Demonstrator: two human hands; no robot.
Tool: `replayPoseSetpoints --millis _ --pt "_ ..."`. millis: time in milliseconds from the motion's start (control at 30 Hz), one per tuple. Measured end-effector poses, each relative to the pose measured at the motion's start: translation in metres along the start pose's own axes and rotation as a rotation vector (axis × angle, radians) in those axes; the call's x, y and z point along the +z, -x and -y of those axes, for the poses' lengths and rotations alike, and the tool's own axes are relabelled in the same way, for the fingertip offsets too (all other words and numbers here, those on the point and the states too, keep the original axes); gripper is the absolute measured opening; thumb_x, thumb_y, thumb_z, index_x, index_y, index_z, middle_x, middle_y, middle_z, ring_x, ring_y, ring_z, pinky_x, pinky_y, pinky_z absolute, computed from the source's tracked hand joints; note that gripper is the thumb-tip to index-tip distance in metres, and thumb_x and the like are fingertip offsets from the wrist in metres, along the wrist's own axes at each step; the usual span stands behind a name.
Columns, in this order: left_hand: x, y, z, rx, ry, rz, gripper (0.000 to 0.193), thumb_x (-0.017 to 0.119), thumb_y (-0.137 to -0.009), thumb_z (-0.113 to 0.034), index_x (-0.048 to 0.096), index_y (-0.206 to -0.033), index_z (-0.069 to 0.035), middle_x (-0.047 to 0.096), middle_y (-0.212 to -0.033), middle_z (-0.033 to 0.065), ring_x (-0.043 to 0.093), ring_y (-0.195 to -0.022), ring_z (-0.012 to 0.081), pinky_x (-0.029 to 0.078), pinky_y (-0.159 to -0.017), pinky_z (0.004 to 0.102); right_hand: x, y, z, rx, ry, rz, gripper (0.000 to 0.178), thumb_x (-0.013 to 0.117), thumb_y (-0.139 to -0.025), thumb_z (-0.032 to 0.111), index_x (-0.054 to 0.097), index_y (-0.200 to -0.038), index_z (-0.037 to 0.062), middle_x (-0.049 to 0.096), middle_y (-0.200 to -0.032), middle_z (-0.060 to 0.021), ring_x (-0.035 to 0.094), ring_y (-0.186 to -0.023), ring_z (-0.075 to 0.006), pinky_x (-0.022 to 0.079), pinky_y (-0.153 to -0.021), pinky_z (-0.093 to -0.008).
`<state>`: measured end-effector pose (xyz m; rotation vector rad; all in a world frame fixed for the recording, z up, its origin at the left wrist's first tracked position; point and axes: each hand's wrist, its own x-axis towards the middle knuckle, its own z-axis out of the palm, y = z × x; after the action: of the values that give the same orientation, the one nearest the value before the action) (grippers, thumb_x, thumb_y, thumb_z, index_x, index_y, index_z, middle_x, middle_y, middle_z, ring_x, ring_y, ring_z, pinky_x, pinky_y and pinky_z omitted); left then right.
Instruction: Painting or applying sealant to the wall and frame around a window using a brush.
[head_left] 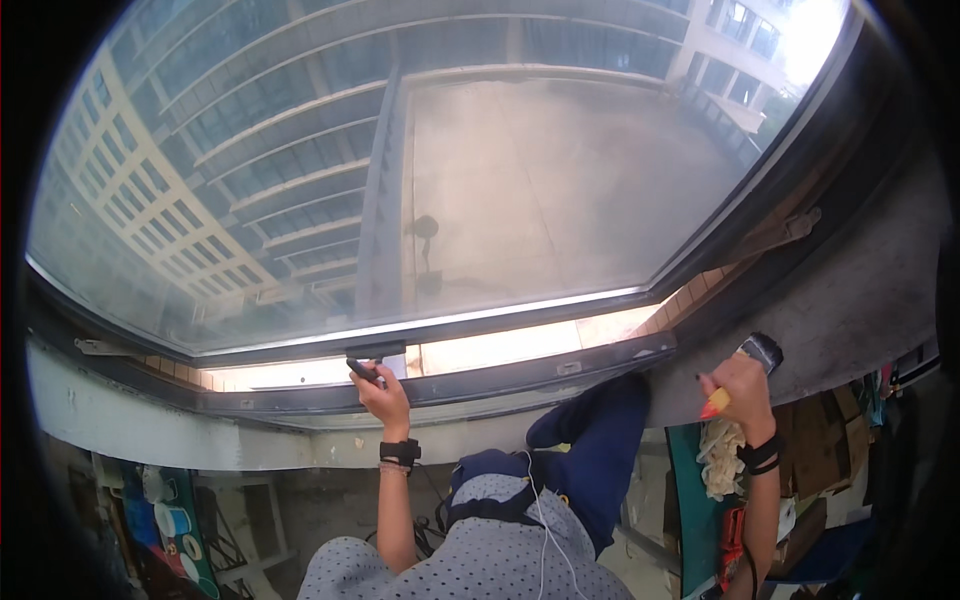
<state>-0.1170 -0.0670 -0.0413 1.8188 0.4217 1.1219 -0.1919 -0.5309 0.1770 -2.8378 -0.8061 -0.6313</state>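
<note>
My left hand is closed around the black handle of a tilted-out window. The window's dark frame stands a little apart from the sill frame, and bright light shows through the gap. Off to the right, my right hand grips a brush with a yellow and orange handle. Its dark, pale-streaked head points up and away, near the grey wall beside the window. Most of the brush's handle is hidden in my fist.
A metal stay arm joins the window to its frame at the right. Below the pale ledge, a green table with tape rolls stands at the left. At the right are another green table, crumpled pale cloth and cardboard.
</note>
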Motion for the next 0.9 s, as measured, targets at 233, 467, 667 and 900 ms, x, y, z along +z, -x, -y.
replayPoseSetpoints --millis 233,467,667,900 --pt "-0.009 0.004 -0.002 0.034 -0.104 0.006 0.016 0.053 -0.087 -0.012 0.048 -0.096 0.0 0.054 -0.078 0.0051 0.045 -0.058 0.0114 0.038 -0.05 0.0242 -0.108 -0.027 0.017 -0.047 0.374 -0.362 0.011 0.057 -0.074 -0.004 0.049 -0.067 -0.0015 0.05 -0.063 -0.0135 0.051 -0.057 -0.0321 0.041 -0.056 -0.0379" --pt "-0.003 0.004 -0.006 0.059 -0.079 0.02 0.018 0.052 -0.087 -0.011 0.048 -0.101 0.001 0.053 -0.083 0.0047 0.045 -0.061 0.0114 0.036 -0.052 0.0234 -0.05 0.028 -0.01 -0.041 0.413 -0.789 0.026 0.049 -0.088 0.018 0.056 -0.081 -0.0061 0.061 -0.077 -0.0202 0.061 -0.07 -0.0356 0.05 -0.07 -0.0436" --pt "-0.008 0.002 0.009 -0.006 -0.04 0.034 0.019 0.052 -0.087 -0.01 0.048 -0.103 0.001 0.051 -0.087 0.0045 0.047 -0.069 0.011 0.038 -0.057 0.0233 0.038 0.038 0.032 0.214 0.44 -0.884 0.018 0.04 -0.089 0.009 0.045 -0.077 -0.0042 0.048 -0.071 -0.0158 0.054 -0.069 -0.033 0.046 -0.066 -0.044" --pt "0.005 -0.002 0.018 0.083 0.007 -0.051 0.036 0.052 -0.089 -0.01 0.042 -0.12 0.008 0.056 -0.091 0.0116 0.053 -0.08 0.0205 0.045 -0.073 0.0319 0.021 0.067 0.054 0.738 0.615 -1.161 0.039 0.027 -0.092 0.023 0.052 -0.098 -0.0067 0.048 -0.112 -0.0246 0.052 -0.1 -0.0329 0.044 -0.086 -0.0426"
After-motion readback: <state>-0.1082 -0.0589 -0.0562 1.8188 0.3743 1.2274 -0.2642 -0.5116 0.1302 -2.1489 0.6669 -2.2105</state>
